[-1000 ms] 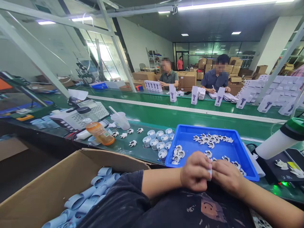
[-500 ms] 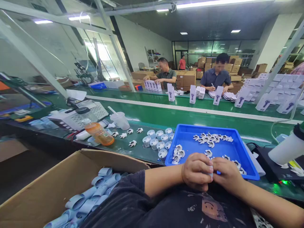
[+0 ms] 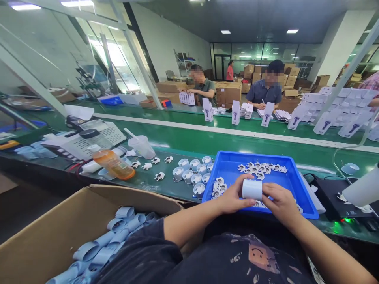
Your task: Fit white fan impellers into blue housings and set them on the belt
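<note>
A short light-blue plastic cylinder (image 3: 252,189) lies sideways between my two hands, above the near edge of the blue tray (image 3: 306,205). My left hand (image 3: 235,196) grips it from the left, thumb below and fingers above. At its right end, the fingers of my right hand (image 3: 278,200) are closed on the rim; what is inside that end is hidden. Small white fan wheels (image 3: 260,169) lie in clusters in the tray, some partly behind my hands. Left of the tray, several light-blue cups (image 3: 187,175) with white parts inside stand in rows.
A cardboard box (image 3: 139,193) of light-blue tubes (image 3: 102,240) sits at my left. Loose fan wheels (image 3: 160,176), an orange bottle (image 3: 114,163) and a plastic cup (image 3: 142,146) are on the bench. A black device (image 3: 331,197) stands right. Two people work across the green belt (image 3: 177,134).
My hands have opened out from around the cylinder, so its side now shows. My left hand has shifted left and turned. The view has swung slightly to the right.
</note>
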Motion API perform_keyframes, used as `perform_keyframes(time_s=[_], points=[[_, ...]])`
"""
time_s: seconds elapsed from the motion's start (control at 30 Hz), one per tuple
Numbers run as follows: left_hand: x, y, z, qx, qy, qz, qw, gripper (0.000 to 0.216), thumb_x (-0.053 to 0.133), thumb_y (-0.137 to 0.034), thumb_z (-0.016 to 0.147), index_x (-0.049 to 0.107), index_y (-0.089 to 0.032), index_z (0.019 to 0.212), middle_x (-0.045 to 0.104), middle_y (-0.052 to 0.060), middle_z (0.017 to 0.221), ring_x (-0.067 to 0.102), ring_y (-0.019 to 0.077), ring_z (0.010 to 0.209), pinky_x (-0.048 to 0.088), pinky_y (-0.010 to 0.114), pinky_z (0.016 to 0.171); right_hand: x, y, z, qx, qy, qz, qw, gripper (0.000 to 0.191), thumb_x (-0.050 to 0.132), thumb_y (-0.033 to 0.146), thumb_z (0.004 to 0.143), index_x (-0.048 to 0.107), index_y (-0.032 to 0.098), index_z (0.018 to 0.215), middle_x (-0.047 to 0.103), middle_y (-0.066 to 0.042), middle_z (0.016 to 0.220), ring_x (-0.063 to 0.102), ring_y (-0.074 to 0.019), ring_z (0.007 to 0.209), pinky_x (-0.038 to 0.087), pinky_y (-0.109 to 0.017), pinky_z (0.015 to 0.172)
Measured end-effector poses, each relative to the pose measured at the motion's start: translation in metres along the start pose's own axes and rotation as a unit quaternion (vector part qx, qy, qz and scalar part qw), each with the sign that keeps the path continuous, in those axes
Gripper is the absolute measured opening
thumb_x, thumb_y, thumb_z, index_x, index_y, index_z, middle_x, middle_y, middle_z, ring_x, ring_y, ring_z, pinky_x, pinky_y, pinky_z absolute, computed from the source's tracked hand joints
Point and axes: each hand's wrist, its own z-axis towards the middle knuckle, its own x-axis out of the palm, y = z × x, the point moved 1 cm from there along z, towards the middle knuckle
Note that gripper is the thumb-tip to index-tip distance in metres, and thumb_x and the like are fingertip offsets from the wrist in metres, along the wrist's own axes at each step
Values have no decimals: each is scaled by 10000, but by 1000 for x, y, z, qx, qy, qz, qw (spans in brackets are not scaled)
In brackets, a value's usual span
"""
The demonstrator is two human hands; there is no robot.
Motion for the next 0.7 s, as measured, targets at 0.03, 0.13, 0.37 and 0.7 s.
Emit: perform_keyframes(time_s=[0.03, 0.13, 0.37, 0.7], points=[[-2, -1, -2, -17, -4, -35, 999, 735, 804, -497, 709, 359, -251, 1240, 556, 12, 936, 557, 139, 763, 471, 271, 714, 2, 1, -3, -17, -5, -6, 1000, 192, 535, 202, 923, 717, 217, 981, 703, -18, 919, 669, -137, 832, 537, -225, 767], [-9, -4, -5, -72, -59, -120, 988, 792, 861, -582, 595, 450, -229, 1172, 603, 2, 864, 576, 133, 678, 458, 246, 634, 11, 6, -12, -42, -22, -14, 999, 171, 541, 143, 935, 682, 202, 1011, 698, -22, 974, 663, -115, 895, 529, -205, 830], [-7, 4, -4, -235, -67, -322, 914, 723, 737, -788, 532, 606, -146, 835, 594, 2, 573, 559, 153, 500, 440, 245, 503, 19, 18, -11, -53, 5, -97, 994, 335, 545, 377, 961, 605, 157, 1207, 508, -155, 1283, 558, -213, 1064, 505, -358, 862], [2, 5, -3, -260, -109, -335, 899, 483, 529, -625, 775, 543, -162, 637, 415, -35, 412, 375, 103, 363, 377, 232, 418, 16, 32, -2, -110, -17, -247, 963, 526, 374, 584, 988, 723, 192, 1011, 595, -92, 1151, 461, -268, 1048, 342, -410, 881]])
